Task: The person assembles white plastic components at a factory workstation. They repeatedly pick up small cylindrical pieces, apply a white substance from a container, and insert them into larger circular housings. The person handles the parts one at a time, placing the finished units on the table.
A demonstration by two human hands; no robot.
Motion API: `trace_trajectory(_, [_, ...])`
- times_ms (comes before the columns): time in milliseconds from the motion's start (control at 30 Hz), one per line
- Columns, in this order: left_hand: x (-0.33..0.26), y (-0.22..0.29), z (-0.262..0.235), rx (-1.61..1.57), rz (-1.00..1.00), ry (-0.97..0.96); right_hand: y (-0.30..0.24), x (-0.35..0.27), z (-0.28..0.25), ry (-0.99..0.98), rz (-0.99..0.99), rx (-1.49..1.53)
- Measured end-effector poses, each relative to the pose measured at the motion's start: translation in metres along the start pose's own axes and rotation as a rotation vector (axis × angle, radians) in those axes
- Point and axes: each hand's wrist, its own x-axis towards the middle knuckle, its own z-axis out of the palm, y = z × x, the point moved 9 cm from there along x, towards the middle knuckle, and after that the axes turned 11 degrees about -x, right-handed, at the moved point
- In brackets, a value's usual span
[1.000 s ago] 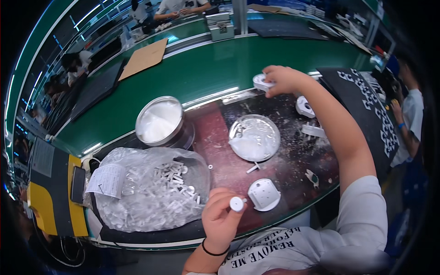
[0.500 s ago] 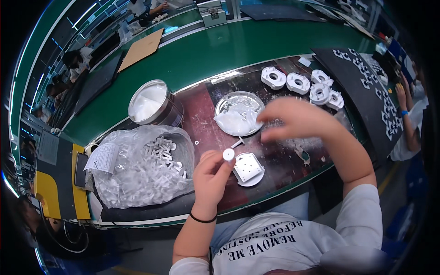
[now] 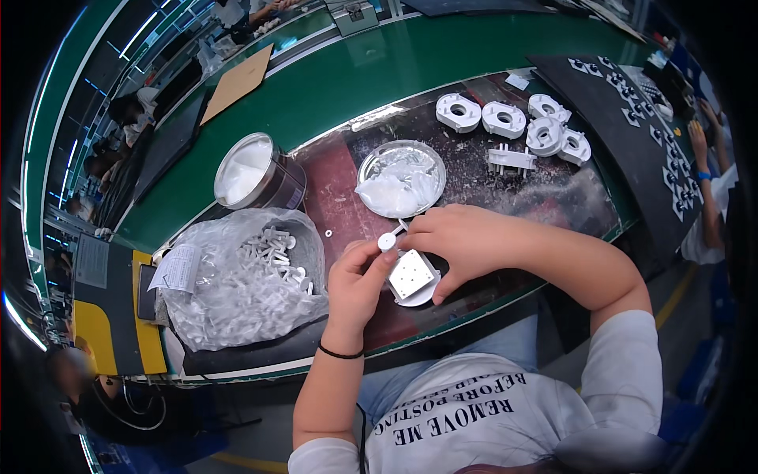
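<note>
White plate (image 3: 412,276) just below frame centre, on the dark and red worktop (image 3: 332,189). Green bench (image 3: 347,95) runs across the top; black sheet (image 3: 604,130) with small white parts at upper right. Left of centre: clear bag (image 3: 229,308) full of white pins. Right hand (image 3: 454,249): half-curled, fingers and thumb spread wide about the plate, thumb at its right edge, fingers by its upper edge; tips partly hidden, can't tell if it's gripping. Left hand (image 3: 353,280): thumb and fingers pinched tight on a round-headed pin (image 3: 387,242), head up, just off the plate's upper-left corner. Metal tin (image 3: 280,186) tilted above the bag, white stuff inside. Metal dish (image 3: 439,170) upper centre, plastic bag in it. Ring housings (image 3: 505,133) upper right, five flat, one on edge. Loose pin (image 3: 403,225) just below the dish. Tiny white ring (image 3: 328,233) left of it.
</note>
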Motion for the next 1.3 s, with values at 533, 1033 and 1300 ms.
trace_trajectory(533, [-0.007, 0.028, 0.003, 0.279, 0.226, -0.011, -0.001, 0.003, 0.004, 0.020, -0.007, -0.005])
trace_trajectory(1033, [-0.009, 0.036, 0.007, 0.357, 0.294, -0.021, -0.002, 0.004, 0.004, -0.015, 0.018, 0.001])
trace_trajectory(1300, [-0.008, 0.027, 0.003, 0.255, 0.208, 0.002, -0.002, 0.004, 0.004, -0.025, 0.032, 0.025])
